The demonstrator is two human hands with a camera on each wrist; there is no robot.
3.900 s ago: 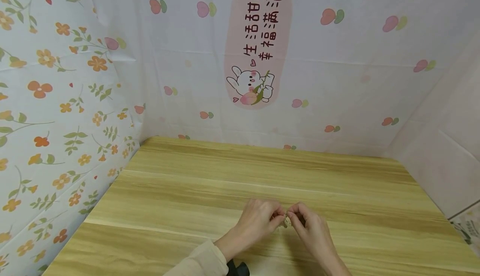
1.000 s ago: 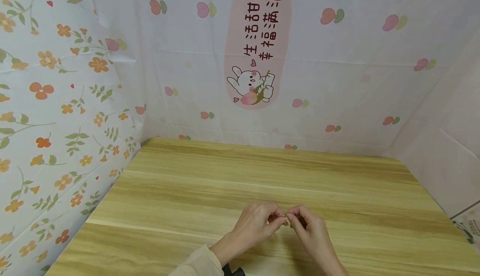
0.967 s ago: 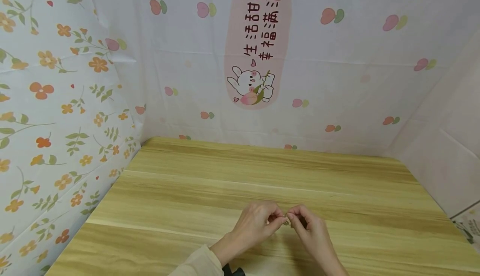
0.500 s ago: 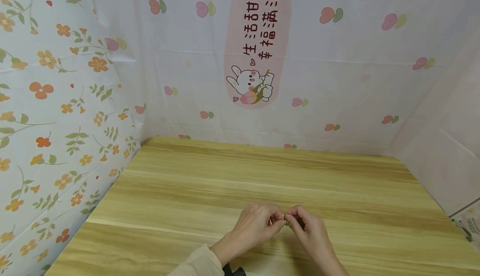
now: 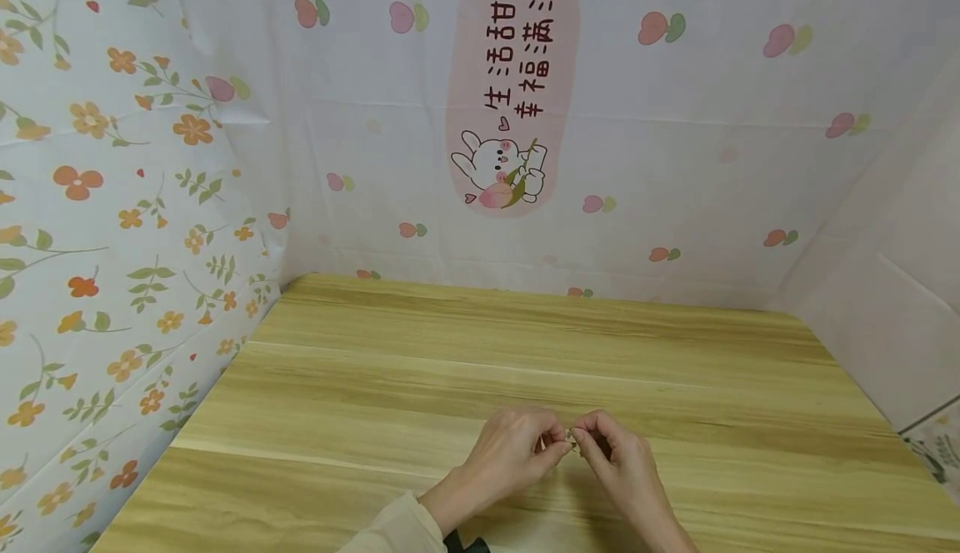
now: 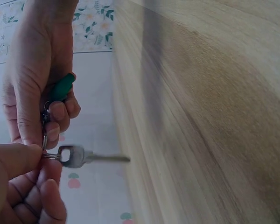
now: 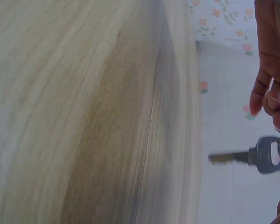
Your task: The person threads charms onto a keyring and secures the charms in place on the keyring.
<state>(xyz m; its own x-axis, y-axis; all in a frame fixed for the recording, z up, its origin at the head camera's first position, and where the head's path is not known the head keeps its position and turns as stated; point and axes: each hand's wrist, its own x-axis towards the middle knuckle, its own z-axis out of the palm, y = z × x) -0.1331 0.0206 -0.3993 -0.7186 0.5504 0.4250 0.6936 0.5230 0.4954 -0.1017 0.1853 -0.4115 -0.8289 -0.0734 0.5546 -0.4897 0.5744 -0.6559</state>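
My left hand (image 5: 513, 446) and right hand (image 5: 622, 461) meet fingertip to fingertip, raised over the wooden table. Between them is a metal key ring (image 6: 50, 156), with the left thumb and finger pinching it and the right fingertips gripping its other side. One silver key (image 6: 73, 157) hangs from the ring, its blade pointing away from the hands; the right wrist view also shows this key (image 7: 269, 155). A short chain (image 6: 45, 116) runs from the ring to a green fob (image 6: 62, 87), tucked in the curled fingers of the right hand. Fingertips partly hide the ring.
The wood-grain table (image 5: 375, 369) stretches out around both hands. White patterned cloth (image 5: 360, 153) stands behind it, and flowered cloth (image 5: 150, 286) along the left. Part of a black strap (image 5: 467, 545) shows under the left wrist.
Both hands stay almost in place, pinching at the same spot. The small metal parts between the fingertips shift and turn slightly. The head view tilts a little.
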